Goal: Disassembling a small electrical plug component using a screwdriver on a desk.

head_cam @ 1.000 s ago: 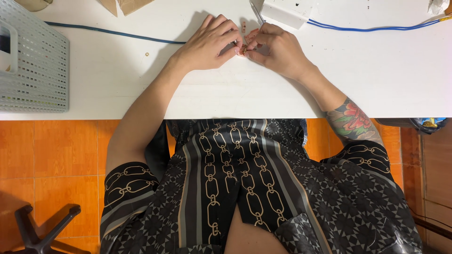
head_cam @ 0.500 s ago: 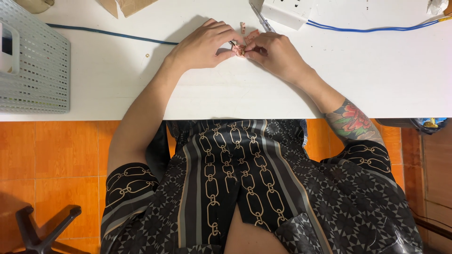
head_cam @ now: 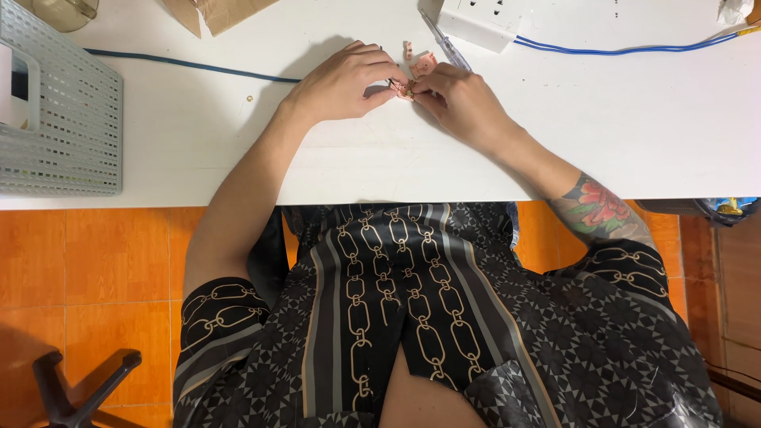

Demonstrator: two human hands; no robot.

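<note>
- Pink plastic part (head_cam: 406, 89), small, with a brass-coloured metal bit showing: pinched between the fingertips of both hands, just above the white table (head_cam: 317, 158), toward its far middle.
- Left hand (head_cam: 342, 81): fingers curled, tips closed on the left side of the pink plastic part; wrist resting on the table.
- Right hand (head_cam: 464, 101): fingers bent, thumb and forefinger gripping the right side of the same part; forearm lying across the table edge, tattooed near the elbow.
- Loose pink pieces (head_cam: 418, 60): two or three, lying on the table just beyond the hands; exact shape too small to tell.
- Screwdriver (head_cam: 445, 44): clear handle, lying slantwise just beside the loose pieces, its far end near the power strip.
- White power strip (head_cam: 485, 16): at the far table edge, blue cable (head_cam: 626, 51) running off to the right.
- Dark cable (head_cam: 190, 65): runs along the table left of the left hand.
- Grey perforated basket (head_cam: 67, 119): at the table's left end, well apart from the hands.
- Cardboard scrap (head_cam: 214, 11): far edge, left of centre.
</note>
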